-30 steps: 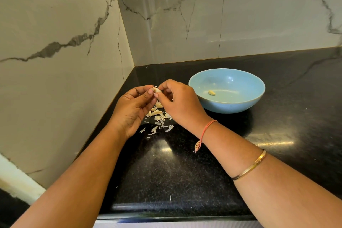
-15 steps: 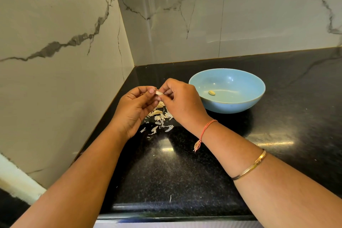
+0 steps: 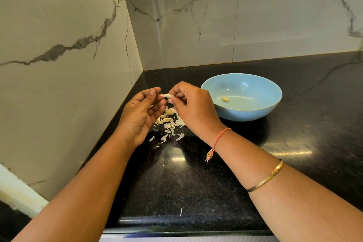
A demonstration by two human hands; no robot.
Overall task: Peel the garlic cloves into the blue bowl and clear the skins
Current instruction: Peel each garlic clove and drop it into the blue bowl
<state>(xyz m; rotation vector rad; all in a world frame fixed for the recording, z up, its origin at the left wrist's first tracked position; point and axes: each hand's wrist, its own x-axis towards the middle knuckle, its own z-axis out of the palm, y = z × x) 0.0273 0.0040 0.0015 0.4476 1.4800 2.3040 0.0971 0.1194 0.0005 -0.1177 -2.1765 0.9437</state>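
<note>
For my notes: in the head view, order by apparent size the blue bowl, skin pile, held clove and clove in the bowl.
1. blue bowl
2. skin pile
3. held clove and clove in the bowl: alike; the first is partly hidden.

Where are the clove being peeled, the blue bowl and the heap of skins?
clove being peeled [image 3: 168, 95], head view, its pale middle.
blue bowl [image 3: 247, 112], head view, outer front wall.
heap of skins [image 3: 166, 120], head view, pale piece near its middle.
</note>
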